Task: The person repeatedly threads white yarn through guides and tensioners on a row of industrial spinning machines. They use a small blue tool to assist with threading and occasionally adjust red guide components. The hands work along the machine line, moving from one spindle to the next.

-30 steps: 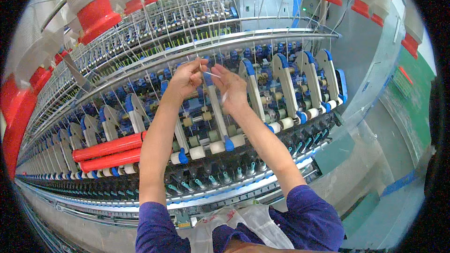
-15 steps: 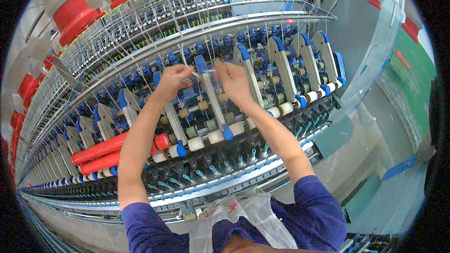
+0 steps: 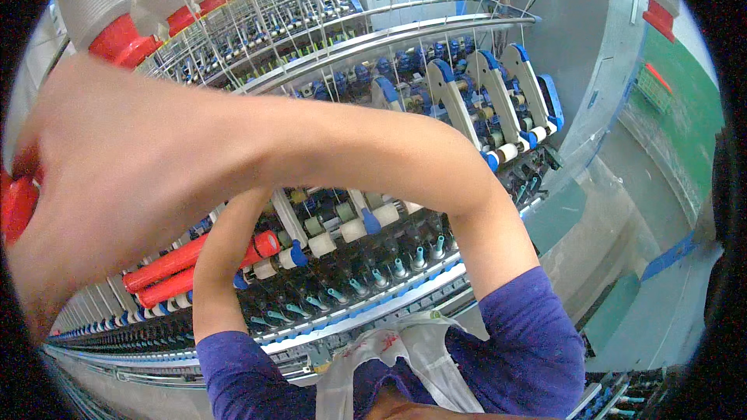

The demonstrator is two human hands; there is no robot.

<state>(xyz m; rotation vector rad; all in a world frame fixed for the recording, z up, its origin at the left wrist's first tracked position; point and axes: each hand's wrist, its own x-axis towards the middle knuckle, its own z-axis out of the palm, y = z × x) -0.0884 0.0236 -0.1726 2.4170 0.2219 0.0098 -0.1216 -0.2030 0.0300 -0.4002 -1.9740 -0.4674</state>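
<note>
Very close to the view, my right hand (image 3: 117, 175) reaches across to the far left, its forearm spanning the machine. The hand curves around a red bobbin end (image 3: 17, 206) at the picture's rim. Its fingers are hidden there, so the grip cannot be told. My left forearm (image 3: 218, 268) rises over the spinning frame, and my left hand is hidden behind the right forearm. Beside the left forearm, two red tubes (image 3: 167, 262) lie across the machine's front rollers. Grey drafting arms with blue tips (image 3: 451, 93) show beyond my right forearm.
Large white bobbins with red ends (image 3: 124, 39) hang at the upper left. Threads run down past a metal rail (image 3: 342, 50). Teal spindles (image 3: 399, 266) line the front below the white rollers (image 3: 352, 229). A grey cabinet (image 3: 580, 70) stands right; a green basket (image 3: 652, 89) is beyond.
My right hand has swung from the machine's middle up to the far left, close to the view. The white strand between my hands no longer shows. My left hand has become hidden.
</note>
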